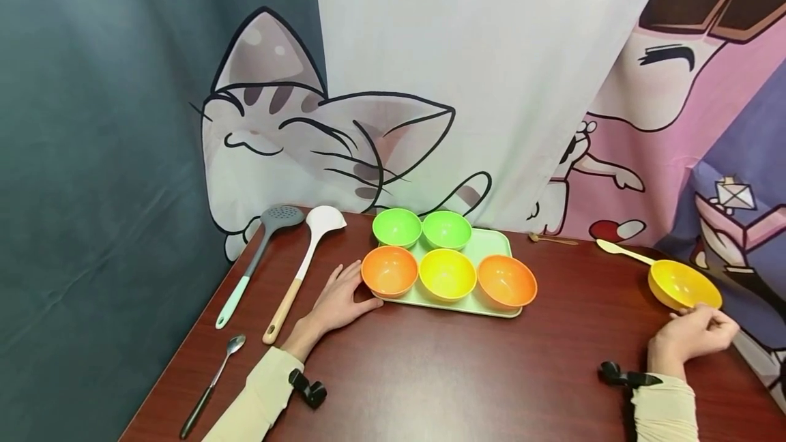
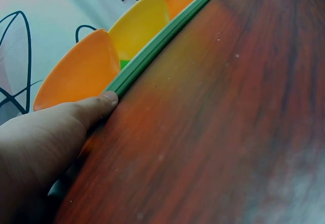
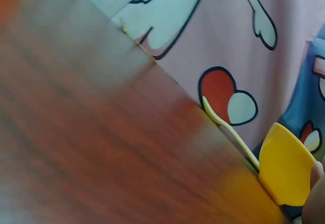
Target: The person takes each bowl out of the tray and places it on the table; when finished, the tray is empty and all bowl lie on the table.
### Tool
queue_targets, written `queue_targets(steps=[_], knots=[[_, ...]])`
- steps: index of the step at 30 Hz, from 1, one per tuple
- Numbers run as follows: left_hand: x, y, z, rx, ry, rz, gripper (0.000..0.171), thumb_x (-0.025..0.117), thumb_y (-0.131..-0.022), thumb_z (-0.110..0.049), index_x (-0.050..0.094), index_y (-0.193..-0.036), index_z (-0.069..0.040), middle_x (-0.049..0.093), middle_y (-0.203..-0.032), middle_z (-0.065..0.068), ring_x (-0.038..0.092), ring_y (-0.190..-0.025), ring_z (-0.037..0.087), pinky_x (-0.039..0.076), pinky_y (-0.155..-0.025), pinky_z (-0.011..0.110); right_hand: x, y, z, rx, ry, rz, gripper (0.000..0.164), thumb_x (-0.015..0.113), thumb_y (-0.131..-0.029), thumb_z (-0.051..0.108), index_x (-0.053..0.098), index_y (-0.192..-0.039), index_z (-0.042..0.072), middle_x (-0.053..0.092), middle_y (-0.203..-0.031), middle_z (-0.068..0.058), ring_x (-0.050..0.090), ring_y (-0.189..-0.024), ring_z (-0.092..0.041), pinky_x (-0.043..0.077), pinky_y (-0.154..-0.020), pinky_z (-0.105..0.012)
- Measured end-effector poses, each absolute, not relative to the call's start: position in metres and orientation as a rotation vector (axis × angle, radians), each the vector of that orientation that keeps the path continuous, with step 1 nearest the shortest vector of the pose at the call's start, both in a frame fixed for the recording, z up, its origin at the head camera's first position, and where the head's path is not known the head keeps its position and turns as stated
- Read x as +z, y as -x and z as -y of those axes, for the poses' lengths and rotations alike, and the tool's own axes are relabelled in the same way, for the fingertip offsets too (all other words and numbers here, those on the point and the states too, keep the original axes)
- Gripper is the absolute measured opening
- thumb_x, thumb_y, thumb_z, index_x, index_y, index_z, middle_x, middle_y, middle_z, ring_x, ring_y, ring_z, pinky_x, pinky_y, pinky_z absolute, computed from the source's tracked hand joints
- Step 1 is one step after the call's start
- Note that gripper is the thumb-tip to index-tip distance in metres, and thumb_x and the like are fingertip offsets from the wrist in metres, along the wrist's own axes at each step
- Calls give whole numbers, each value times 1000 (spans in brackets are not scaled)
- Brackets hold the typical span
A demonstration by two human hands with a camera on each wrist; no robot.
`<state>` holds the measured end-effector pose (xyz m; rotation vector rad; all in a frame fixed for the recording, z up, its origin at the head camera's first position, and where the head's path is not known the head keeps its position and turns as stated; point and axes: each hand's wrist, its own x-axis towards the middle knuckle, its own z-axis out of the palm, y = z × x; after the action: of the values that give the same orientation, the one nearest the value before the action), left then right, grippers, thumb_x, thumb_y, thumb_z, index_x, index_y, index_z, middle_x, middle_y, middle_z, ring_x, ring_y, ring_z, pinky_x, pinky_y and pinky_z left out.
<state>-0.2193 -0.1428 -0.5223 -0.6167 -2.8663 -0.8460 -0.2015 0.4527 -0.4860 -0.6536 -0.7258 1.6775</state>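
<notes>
My left hand [image 1: 338, 299] rests at the left end of a pale green tray [image 1: 491, 244], its fingers fairly straight beside an orange bowl [image 1: 389, 271]. In the left wrist view the thumb [image 2: 104, 102] touches the tray's near corner. With that bowl on the tray are a yellow bowl [image 1: 447, 275], another orange bowl [image 1: 506, 282] and two green bowls [image 1: 397, 227]. Far to the right, my right hand [image 1: 694, 336] has curled fingers at the near rim of a separate yellow bowl [image 1: 681, 282]. One digit meets its outer side; the other fingertips are hidden.
At the left lie a slotted turner [image 1: 260, 251], a white ladle [image 1: 313, 244] and a black-handled metal spoon [image 1: 215, 380]. A pale yellow utensil [image 1: 626, 251] lies against the separate bowl. Near the back edge is a small wooden spoon [image 1: 552, 240]. A printed curtain hangs behind the table.
</notes>
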Motion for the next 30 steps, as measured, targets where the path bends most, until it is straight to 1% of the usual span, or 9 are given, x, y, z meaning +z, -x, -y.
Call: queue_targets(steps=[4,9,14,19,22,25,30], knots=[[-524,218,144,-842,605,2883,83,68,-86,-58,44,-152,-14,42,-157,5,30,-151,29,14,-123,59,-497,207,-443,1722,577,794,22,55,-87,-6,53,-67,4,52,-67,-6,50,-42,-13,39,-34,-18],[-525,220,145,-818,601,2904,84,67,-86,-60,42,-153,-14,41,-158,5,28,-152,27,13,-124,57,-503,210,-430,1736,545,978,22,58,-89,-2,55,-69,5,55,-60,-4,54,-41,-11,42,-36,-17],[-524,222,143,-821,615,2895,84,67,-86,-61,43,-152,-14,41,-158,5,29,-152,28,13,-124,57,-500,209,-425,1801,519,1033,21,60,-91,1,57,-70,4,57,-61,-3,57,-42,-10,46,-37,-18],[-522,221,143,-817,611,2895,83,67,-86,-60,44,-151,-14,42,-158,5,29,-151,27,13,-124,57,-499,209,-422,1924,438,1033,14,60,-92,0,59,-78,0,64,-66,-7,65,-47,-14,53,-42,-23],[-521,220,142,-822,618,2879,82,68,-86,-59,46,-150,-13,44,-156,6,30,-151,28,14,-123,57,-500,210,-417,1973,379,1058,10,59,-93,-2,61,-83,-3,68,-67,-9,68,-50,-17,55,-45,-26],[-521,220,142,-824,631,2865,82,69,-86,-58,47,-150,-12,45,-156,7,32,-150,30,15,-123,58,-501,212,-410,2004,329,1109,10,57,-95,-3,61,-86,-5,70,-68,-11,70,-53,-18,56,-47,-27],[-521,220,143,-819,627,2869,83,69,-85,-58,46,-150,-13,44,-156,7,31,-150,29,15,-123,58,-503,217,-395,2060,304,1173,10,57,-95,-2,61,-87,-4,71,-71,-12,71,-56,-19,58,-49,-28]])
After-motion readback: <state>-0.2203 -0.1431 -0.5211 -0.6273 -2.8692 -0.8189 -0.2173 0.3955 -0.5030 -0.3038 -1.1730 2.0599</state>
